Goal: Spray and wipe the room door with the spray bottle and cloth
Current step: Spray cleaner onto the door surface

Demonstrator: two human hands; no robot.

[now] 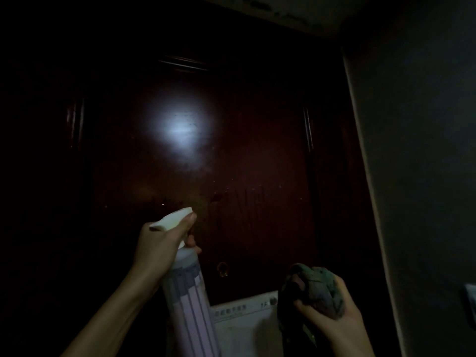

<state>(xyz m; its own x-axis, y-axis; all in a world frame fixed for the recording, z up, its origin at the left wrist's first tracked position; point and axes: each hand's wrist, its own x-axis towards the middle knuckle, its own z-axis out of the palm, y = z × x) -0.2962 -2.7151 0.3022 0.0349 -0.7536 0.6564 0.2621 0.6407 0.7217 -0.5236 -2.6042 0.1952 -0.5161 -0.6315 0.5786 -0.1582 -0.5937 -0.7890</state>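
A dark red-brown wooden door (244, 150) fills the dim view, with a bright light spot on its upper panel and wet streaks and droplets lower down. My left hand (159, 246) grips a spray bottle (190, 300) with a white nozzle head and a pale purple body; the nozzle points at the door and fingers curl over the trigger. My right hand (332, 315) is closed around a bunched dark grey-green cloth (316, 287), held low at the right and a little short of the door.
A white printed paper sheet (244, 320) is fixed to the door below the hands. A small round peephole or lock (222, 269) sits between the hands. A grey wall (417, 163) stands close on the right with a switch plate (470, 302).
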